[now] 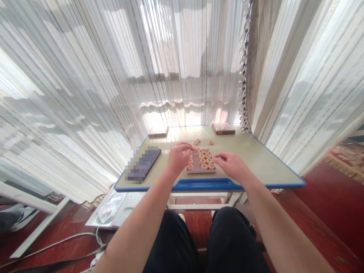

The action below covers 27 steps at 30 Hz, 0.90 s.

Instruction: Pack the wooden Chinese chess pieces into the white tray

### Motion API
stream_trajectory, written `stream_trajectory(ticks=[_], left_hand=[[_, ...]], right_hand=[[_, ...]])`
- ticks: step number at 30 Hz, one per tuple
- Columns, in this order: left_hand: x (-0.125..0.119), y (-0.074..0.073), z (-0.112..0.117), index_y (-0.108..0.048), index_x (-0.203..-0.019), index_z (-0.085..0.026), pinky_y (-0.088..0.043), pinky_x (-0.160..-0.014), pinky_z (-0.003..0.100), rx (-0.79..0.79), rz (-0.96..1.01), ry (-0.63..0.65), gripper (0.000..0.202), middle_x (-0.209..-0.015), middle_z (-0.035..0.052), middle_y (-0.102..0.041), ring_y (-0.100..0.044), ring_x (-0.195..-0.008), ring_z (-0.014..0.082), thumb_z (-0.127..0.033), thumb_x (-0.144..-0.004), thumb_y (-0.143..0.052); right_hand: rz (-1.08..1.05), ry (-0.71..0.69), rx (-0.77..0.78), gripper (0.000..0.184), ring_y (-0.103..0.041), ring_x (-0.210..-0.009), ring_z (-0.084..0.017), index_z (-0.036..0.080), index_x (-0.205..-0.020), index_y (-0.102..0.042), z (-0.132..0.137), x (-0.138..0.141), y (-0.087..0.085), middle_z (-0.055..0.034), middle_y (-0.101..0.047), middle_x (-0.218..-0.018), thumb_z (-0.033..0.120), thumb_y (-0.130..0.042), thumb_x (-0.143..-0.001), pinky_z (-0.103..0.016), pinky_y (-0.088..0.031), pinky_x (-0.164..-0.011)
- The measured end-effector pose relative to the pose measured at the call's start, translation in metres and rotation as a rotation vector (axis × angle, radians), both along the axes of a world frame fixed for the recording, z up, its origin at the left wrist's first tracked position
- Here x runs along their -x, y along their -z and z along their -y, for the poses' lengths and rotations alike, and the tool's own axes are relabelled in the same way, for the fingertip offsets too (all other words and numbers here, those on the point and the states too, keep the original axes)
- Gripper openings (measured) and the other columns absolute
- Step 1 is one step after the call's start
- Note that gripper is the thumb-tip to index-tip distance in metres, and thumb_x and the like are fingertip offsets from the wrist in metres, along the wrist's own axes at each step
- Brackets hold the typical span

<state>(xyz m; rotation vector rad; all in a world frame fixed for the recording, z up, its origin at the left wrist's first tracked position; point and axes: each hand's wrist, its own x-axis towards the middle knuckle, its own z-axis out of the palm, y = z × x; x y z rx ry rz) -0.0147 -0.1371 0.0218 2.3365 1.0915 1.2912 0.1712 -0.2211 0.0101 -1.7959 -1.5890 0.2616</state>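
Note:
A shallow, light-coloured box (201, 171) holds round wooden Chinese chess pieces. Dark-marked pieces (203, 160) fill two columns on its right side. Red-marked pieces (190, 167) line its left side, partly covered by my left hand (180, 156). That hand curves over the box's upper left edge, thumb and fingers slightly apart, fingertips close to the pieces there. Just off the right edge is my right hand (229, 163), fingers loosely bent, with no piece visible in it. A few loose pieces (211, 143) lie on the table beyond the box.
The pale table (264, 163) has a blue rim and a blue front tray (204, 184). A dark, pixelated device (145, 165) lies at left. Two flat boxes stand at the back, one left (158, 131), one right (223, 128). Sheer curtains (176, 57) hang behind.

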Motion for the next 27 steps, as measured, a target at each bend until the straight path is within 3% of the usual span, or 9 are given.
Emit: stream_trajectory(ticks=[4, 7, 10, 14, 17, 22, 27], left_hand=[[0.009, -0.012, -0.042, -0.071, -0.081, -0.018, -0.048, -0.084, 0.029, 0.043, -0.136, -0.056, 0.027, -0.088, 0.003, -0.069, -0.061, -0.086, 0.0164, -0.017, -0.072, -0.046], [0.009, -0.016, -0.067, -0.071, -0.088, -0.02, -0.049, -0.082, 0.03, 0.093, -0.246, -0.09, 0.031, -0.091, 0.003, -0.069, -0.062, -0.083, 0.0169, -0.015, -0.071, -0.046], [0.003, -0.014, -0.086, -0.071, -0.088, -0.02, -0.05, -0.083, 0.03, 0.097, -0.279, -0.049, 0.033, -0.093, 0.0018, -0.069, -0.062, -0.083, 0.016, -0.012, -0.071, -0.044], [-0.007, 0.0, -0.101, -0.07, -0.09, -0.019, -0.049, -0.086, 0.029, 0.021, -0.275, -0.027, 0.037, -0.094, 0.0023, -0.069, -0.061, -0.088, 0.0156, -0.008, -0.072, -0.04], [-0.012, 0.011, -0.1, -0.07, -0.093, -0.02, -0.048, -0.088, 0.029, 0.043, -0.346, -0.04, 0.038, -0.097, 0.0026, -0.069, -0.062, -0.091, 0.0165, -0.008, -0.073, -0.04], [-0.017, 0.016, -0.094, -0.071, -0.09, -0.019, -0.048, -0.087, 0.031, 0.126, -0.463, -0.056, 0.033, -0.093, 0.0042, -0.071, -0.063, -0.09, 0.02, -0.01, -0.072, -0.045], [-0.014, 0.015, -0.101, -0.071, -0.087, -0.019, -0.05, -0.083, 0.029, 0.117, -0.356, -0.079, 0.036, -0.091, 0.0028, -0.071, -0.063, -0.086, 0.018, -0.008, -0.07, -0.042]], right_hand=[[0.095, -0.081, -0.02, 0.027, -0.056, -0.065, -0.015, 0.019, -0.088, -0.071, -0.048, -0.005, -0.038, -0.0024, -0.065, -0.07, 0.032, -0.05, -0.076, -0.024, -0.038, -0.059], [0.233, -0.199, 0.017, 0.025, -0.056, -0.07, -0.015, 0.021, -0.089, -0.072, -0.088, -0.008, -0.048, -0.0039, -0.067, -0.082, 0.026, -0.053, -0.075, -0.024, -0.039, -0.063], [0.263, -0.274, -0.021, 0.024, -0.055, -0.074, -0.014, 0.023, -0.089, -0.072, -0.121, -0.014, -0.036, -0.0032, -0.064, -0.085, 0.024, -0.053, -0.075, -0.025, -0.04, -0.068], [0.223, -0.192, -0.232, 0.026, -0.053, -0.083, -0.017, 0.018, -0.093, -0.071, -0.145, -0.025, -0.001, -0.0051, -0.062, -0.084, 0.024, -0.049, -0.08, -0.029, -0.041, -0.079], [0.292, -0.275, -0.186, 0.027, -0.053, -0.084, -0.018, 0.02, -0.096, -0.07, -0.149, -0.03, 0.014, -0.0045, -0.061, -0.078, 0.023, -0.05, -0.079, -0.031, -0.04, -0.082], [0.223, -0.383, -0.141, 0.028, -0.055, -0.079, -0.016, 0.022, -0.095, -0.072, -0.143, -0.024, 0.008, -0.0039, -0.058, -0.079, 0.02, -0.049, -0.08, -0.028, -0.042, -0.079], [0.19, -0.46, -0.008, 0.037, -0.056, -0.077, -0.013, 0.026, -0.098, -0.072, -0.138, -0.017, 0.001, -0.0028, -0.055, -0.082, 0.011, -0.043, -0.079, -0.025, -0.043, -0.078]])
